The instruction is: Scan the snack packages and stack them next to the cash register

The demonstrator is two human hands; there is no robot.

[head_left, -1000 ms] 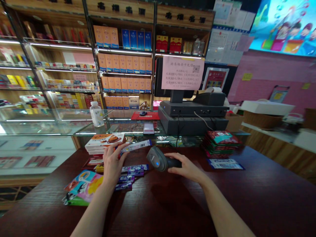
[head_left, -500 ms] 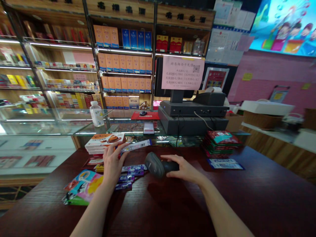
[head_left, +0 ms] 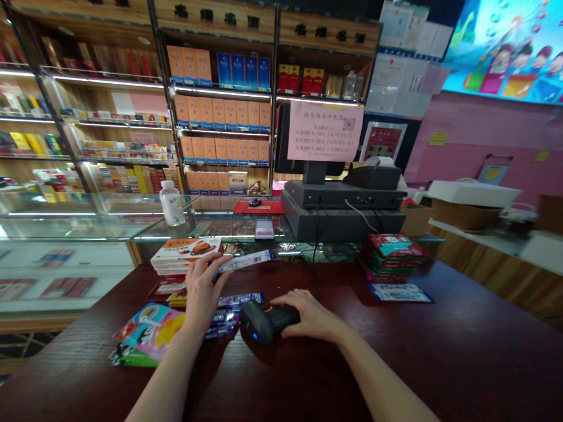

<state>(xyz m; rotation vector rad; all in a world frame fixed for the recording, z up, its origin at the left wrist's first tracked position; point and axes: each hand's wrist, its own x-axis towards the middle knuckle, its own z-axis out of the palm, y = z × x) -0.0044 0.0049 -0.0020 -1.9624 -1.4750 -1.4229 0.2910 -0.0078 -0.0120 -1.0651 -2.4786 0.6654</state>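
Observation:
My right hand (head_left: 308, 316) is wrapped round the handle of a dark barcode scanner (head_left: 259, 321), which lies low over the dark wooden counter (head_left: 461, 351) with a blue light showing on its head. My left hand (head_left: 202, 288) pinches one end of a long purple-and-white snack bar (head_left: 246, 260) and holds it lifted above the counter. Under that hand lie several purple snack bars (head_left: 240, 300). A stack of orange-and-white boxes (head_left: 185, 252) stands just behind my left hand.
A colourful flat pack (head_left: 145, 334) lies at the counter's left. A stack of red-and-teal packets (head_left: 391, 249) and a flat blue-white packet (head_left: 400, 292) lie at the right. Behind stand a cash register (head_left: 343, 205), a glass display case (head_left: 65, 225) with a bottle (head_left: 171, 202), and stocked shelves.
My right hand has brought the scanner down and to the left, closer to the purple bars. My left hand has kept the long bar raised, almost still.

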